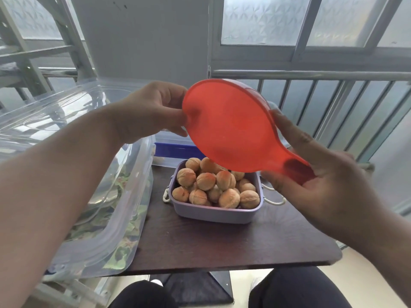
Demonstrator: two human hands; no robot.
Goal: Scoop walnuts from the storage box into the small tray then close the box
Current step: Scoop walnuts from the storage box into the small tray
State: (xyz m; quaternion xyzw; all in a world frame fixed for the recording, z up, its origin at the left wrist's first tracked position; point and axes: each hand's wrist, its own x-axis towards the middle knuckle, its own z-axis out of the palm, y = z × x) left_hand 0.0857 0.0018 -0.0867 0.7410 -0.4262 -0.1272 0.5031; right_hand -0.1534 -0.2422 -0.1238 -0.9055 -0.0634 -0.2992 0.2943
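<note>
Forearms reach in from both lower corners, and between them a red scoop (pixel 231 125) is held up over the small tray (pixel 213 210). Its underside faces the camera, and its long axis runs diagonally from the bowl at upper left down to the short handle at lower right. My right hand (pixel 311 172) has thumb and fingers curled round that handle, while my left hand (pixel 151 112) pinches the far rim of the bowl. Both hands are thus clamped on the scoop, set apart by its length. It looks like thin stiff plastic, light and somewhat slick, best carried by the handle.

Below it, the lilac tray sits on the dark table (pixel 222 245), heaped with walnuts (pixel 205 181) to above its rim. They are hard, round and apt to roll, so more would likely spill; scooping seems about finished.

Left of the tray stands the clear storage box (pixel 124 218), with its lid (pixel 55 112) raised; closing it looks to be what remains. Behind the tray is another container with a blue edge (pixel 178 150), and beyond that a railing (pixel 311 74) and windows.
</note>
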